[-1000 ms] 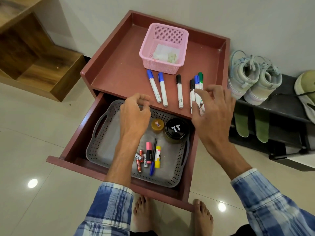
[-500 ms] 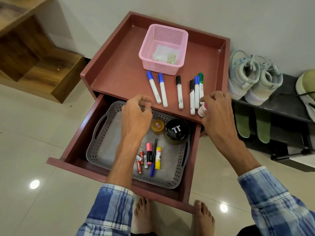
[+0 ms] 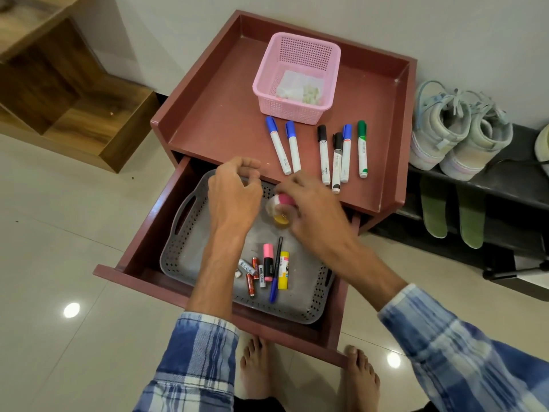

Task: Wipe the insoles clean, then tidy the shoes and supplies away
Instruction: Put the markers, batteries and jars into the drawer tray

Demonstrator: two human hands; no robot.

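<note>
drawer: open reddish-brown wooden drawer (image 3: 139,272) pulled toward the person; grey perforated plastic tray (image 3: 181,257) sits inside it.
tray contents, near end: small batteries (image 3: 251,282), pink highlighter (image 3: 268,261), blue pen (image 3: 275,272), yellow glue stick (image 3: 284,270), lying roughly parallel, long axes running near-to-far.
left hand (image 3: 234,197): over the tray's far-left part, fingers curled loosely, holding nothing that I can see.
right hand (image 3: 312,209): over the tray's far-right part, fingers closed around a small pink-and-white capped bottle (image 3: 282,202); blurred, detail of grip unclear.
key relation: bottle lies directly above the tray's far end, with a small amber jar (image 3: 281,220) just beneath it; free tray floor lies toward the left hand. Judgement: the set-down needs a short drop, shifted off the jar; right hand is the only one placed for it.
tabletop (image 3: 225,114): six whiteboard markers (image 3: 322,156) in a loose row, long axes near-to-far, caps away; pink plastic mesh basket (image 3: 297,78) behind them with white wipes inside.
shoe rack, right: pale sneakers (image 3: 457,129) on black shelf (image 3: 523,173); two green insoles (image 3: 451,212) hang below them, well apart from both hands.
</note>
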